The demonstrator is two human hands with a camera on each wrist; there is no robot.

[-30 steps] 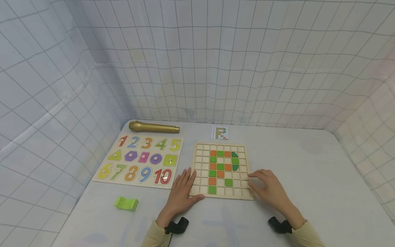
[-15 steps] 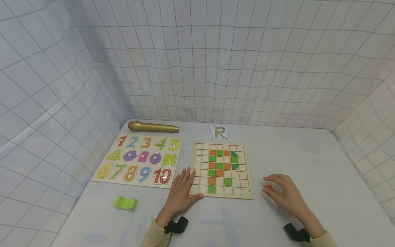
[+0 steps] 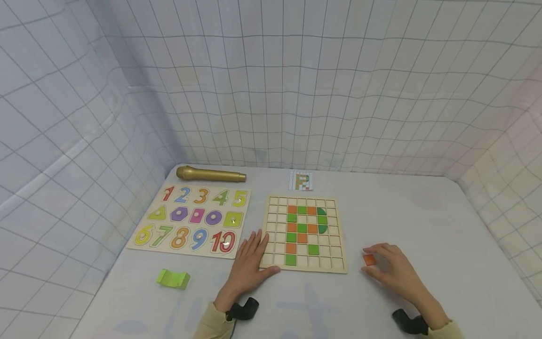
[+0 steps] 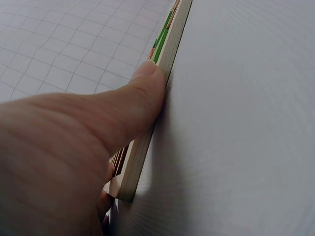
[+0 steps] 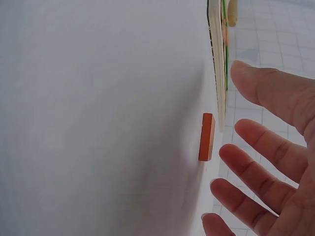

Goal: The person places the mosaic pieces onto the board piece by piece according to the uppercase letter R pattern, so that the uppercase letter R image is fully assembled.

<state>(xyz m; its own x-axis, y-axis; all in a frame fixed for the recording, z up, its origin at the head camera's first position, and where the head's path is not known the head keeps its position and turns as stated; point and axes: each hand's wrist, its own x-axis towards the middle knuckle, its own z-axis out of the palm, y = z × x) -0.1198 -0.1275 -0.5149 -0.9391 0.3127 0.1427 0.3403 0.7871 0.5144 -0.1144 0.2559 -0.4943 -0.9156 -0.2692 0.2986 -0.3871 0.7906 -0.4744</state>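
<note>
A wooden grid board [image 3: 331, 251] lies in the middle of the head view, with green and orange tiles forming a letter-like pattern. My left hand [image 3: 250, 270] rests flat over its near left corner. In the left wrist view the left thumb [image 4: 133, 105] lies against the board's near edge. To the right of the board, a single orange square tile [image 3: 370, 260] sits on the table. My right hand [image 3: 395, 273] is around it, thumb and fingers spread on either side. The right wrist view shows a gap between the fingers and the orange tile [image 5: 205, 137].
Behind the board lies a small pattern card [image 3: 301, 181]. A number-and-shape puzzle [image 3: 188, 223] is on the left, with a gold toy microphone [image 3: 211, 174] behind it and a light green block [image 3: 173, 279] in front. Gridded cloth walls [image 3: 296, 94] surround the table.
My right hand has moved right, away from the board's right edge. The orange tile has come into view between its thumb and fingers, which have spread. The left hand stays put.
</note>
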